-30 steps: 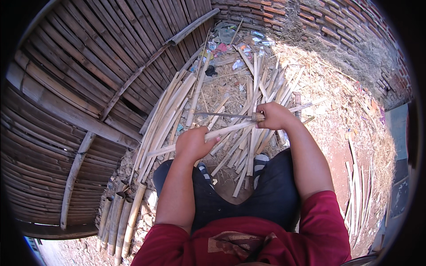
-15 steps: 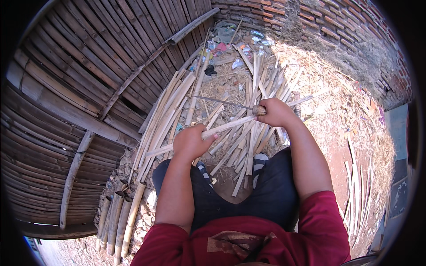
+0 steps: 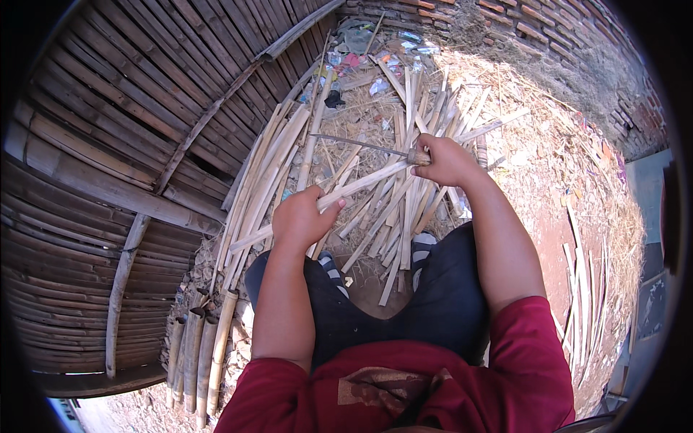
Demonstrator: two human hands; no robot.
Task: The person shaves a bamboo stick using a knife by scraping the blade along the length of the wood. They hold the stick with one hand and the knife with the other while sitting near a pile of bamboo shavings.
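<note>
A pale split-bamboo strip [image 3: 366, 180] slants up to the right across my lap, with my left hand [image 3: 304, 219] closed around its lower part. In my right hand [image 3: 447, 162] is the wooden handle of a knife [image 3: 368, 146]. Its long thin blade points left, above the strip and apart from it along most of its length. The strip's upper end lies at my right fingers, just under the handle; whether those fingers also pinch it, I cannot tell. Beneath both hands spreads a loose pile of bamboo strips [image 3: 390, 231].
Longer bamboo pieces [image 3: 268, 173] lie beside a slatted bamboo wall [image 3: 137, 94] on the left. Several bamboo poles [image 3: 206, 353] stand at lower left. Scraps of litter [image 3: 354, 61] lie at the back near a brick wall [image 3: 534, 32]. More thin strips [image 3: 581, 296] are at right.
The whole view has shifted slightly, the ground appearing higher in the picture. Both hands keep their holds on the strip and the knife, with little other movement.
</note>
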